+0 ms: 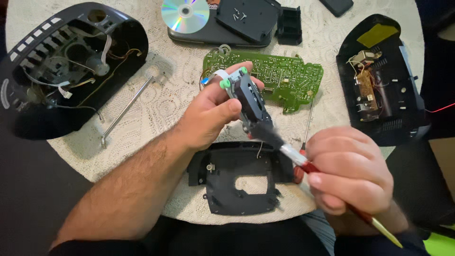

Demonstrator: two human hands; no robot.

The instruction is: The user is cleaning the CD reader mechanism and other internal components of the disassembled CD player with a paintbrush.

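1. Left hand (213, 114), fingers clamped on the drive module (246, 95), lifts it clear of the counter (156, 109), likely for brush access.
2. Module: long axis runs top-left to bottom-right, lower end toward the brush (303, 163).
3. Right hand (346, 175), fist closed on the brush; bristles touch the module's lower end.
4. Below: black frame (237, 180); behind: circuit board (279, 76).

- One head-worn camera looked steeply down, close over the round, white lace-covered tabletop (156, 109).
- Its near edge sat lowest in frame.
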